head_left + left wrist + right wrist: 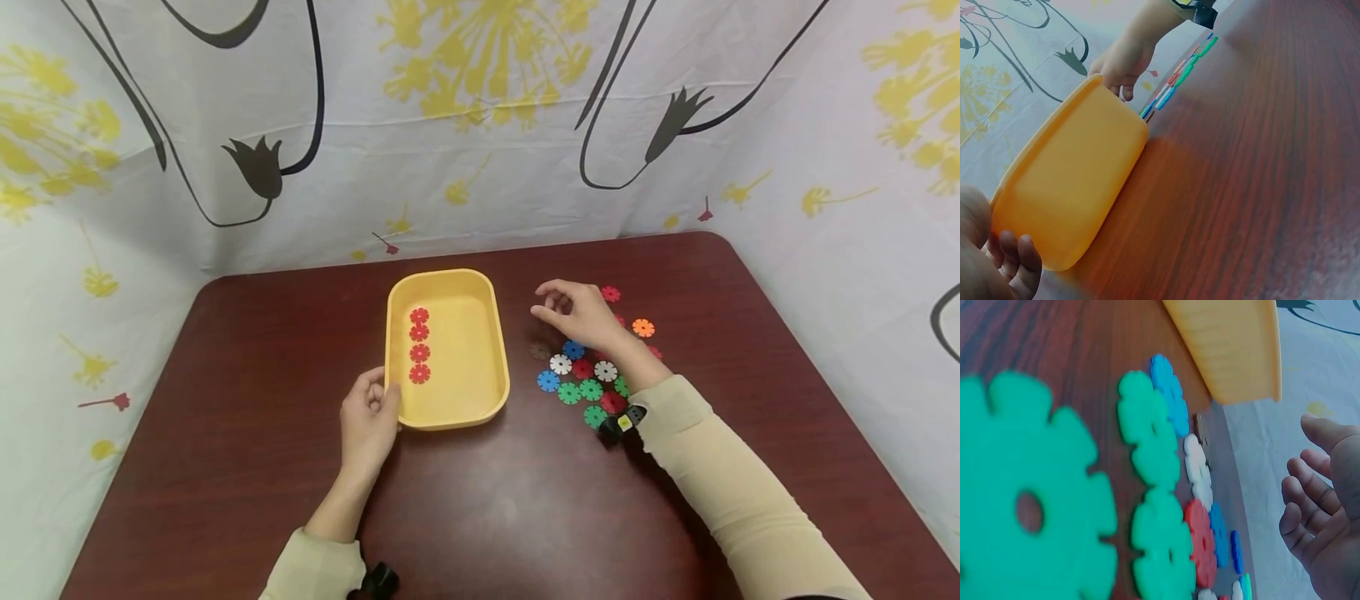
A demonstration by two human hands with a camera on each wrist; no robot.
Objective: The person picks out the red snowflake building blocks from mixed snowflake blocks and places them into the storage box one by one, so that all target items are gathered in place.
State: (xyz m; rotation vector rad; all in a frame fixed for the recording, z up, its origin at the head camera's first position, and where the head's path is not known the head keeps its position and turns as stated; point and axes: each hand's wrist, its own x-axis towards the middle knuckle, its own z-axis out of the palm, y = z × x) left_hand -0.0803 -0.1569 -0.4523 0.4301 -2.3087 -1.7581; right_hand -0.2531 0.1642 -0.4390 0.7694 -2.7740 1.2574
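Yellow is the tray (467, 354) the left hand (369, 422) grips, while the right hand (581, 315) hovers, loosely curled, near scattered discs (590, 389).

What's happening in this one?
A person's left hand grips the left edge of a yellow tray on the table. Four red flower-shaped discs lie in a line along the tray's left side. The right hand is to the right of the tray, its fingers loosely bent, with nothing visible in them. Beside and under that arm lie the loose discs, in green, blue, white, red, brown and orange.
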